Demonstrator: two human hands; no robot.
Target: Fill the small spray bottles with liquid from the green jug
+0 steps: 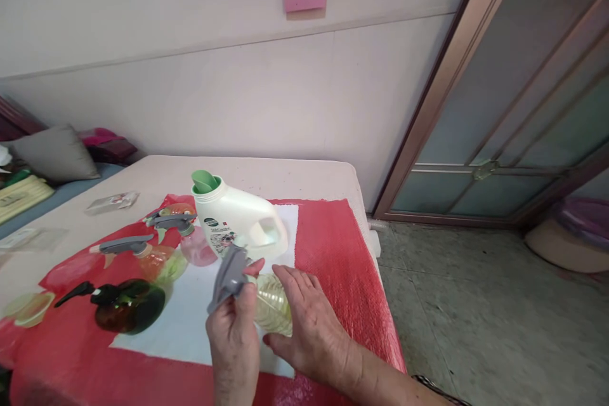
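Note:
My left hand (pixel 234 336) is closed on a grey trigger spray head (pixel 229 276) and holds it at the neck of a clear yellowish bottle (pixel 273 306). My right hand (pixel 314 325) cups that bottle from the right side, fingers laid along it, over a white sheet (pixel 190 323) on the red mat (pixel 342 247). Just behind stands a white detergent jug (pixel 242 219) with a green funnel (pixel 205 181) in its mouth.
Three more spray bottles lie to the left: a pink one (pixel 198 246), an orange-green one (pixel 159 263) and a dark one (pixel 127 307). A plastic packet (pixel 111 202) lies further back. The table's right edge (pixel 375 254) drops to a tiled floor beside a glass door (pixel 514 139).

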